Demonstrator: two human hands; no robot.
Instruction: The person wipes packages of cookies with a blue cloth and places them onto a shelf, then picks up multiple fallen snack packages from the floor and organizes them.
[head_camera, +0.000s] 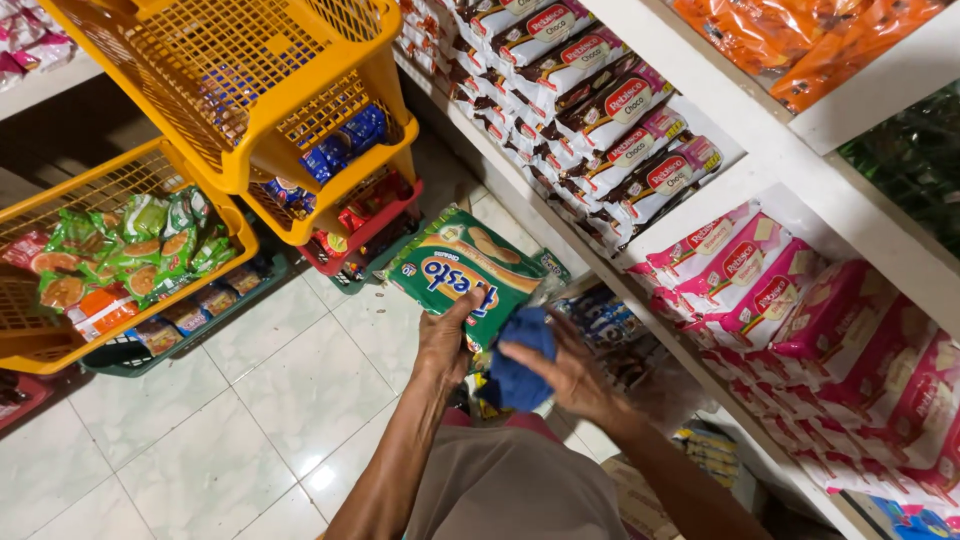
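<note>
My left hand grips the lower edge of a green biscuit pack with a yellow label and pictured round biscuits, held up in front of me above the tiled floor. My right hand clutches a crumpled blue cloth, pressed against the pack's lower right corner. Both forearms reach in from the bottom of the view.
White shelves at right hold rows of brown and pink snack packs, with orange bags above. Stacked yellow plastic baskets at left carry green, blue and red packets. A white tiled floor lies below. More packets sit on the low shelf near my right arm.
</note>
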